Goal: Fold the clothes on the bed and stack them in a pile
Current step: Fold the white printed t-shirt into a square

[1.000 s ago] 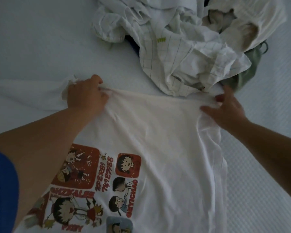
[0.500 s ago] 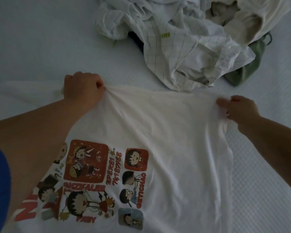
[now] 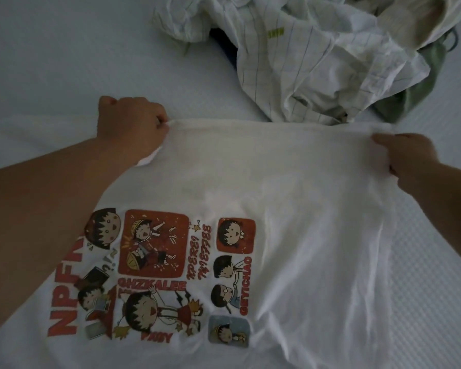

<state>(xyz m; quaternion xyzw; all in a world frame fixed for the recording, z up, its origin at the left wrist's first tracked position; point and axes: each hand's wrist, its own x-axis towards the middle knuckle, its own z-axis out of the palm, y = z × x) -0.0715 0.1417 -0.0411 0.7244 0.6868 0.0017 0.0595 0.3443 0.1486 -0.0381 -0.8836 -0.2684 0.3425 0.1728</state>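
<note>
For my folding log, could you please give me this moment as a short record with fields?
garment in hand: white T-shirt, cartoon print facing up
left hand: grips the shirt's far edge at its left corner
right hand: pinches the same edge at its right corner
unfolded heap: checked shirt and green garment, beyond the T-shirt
surface: white bed

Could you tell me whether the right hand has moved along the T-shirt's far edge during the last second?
Yes: the right hand moved toward the person, away from the clothes pile.
</note>
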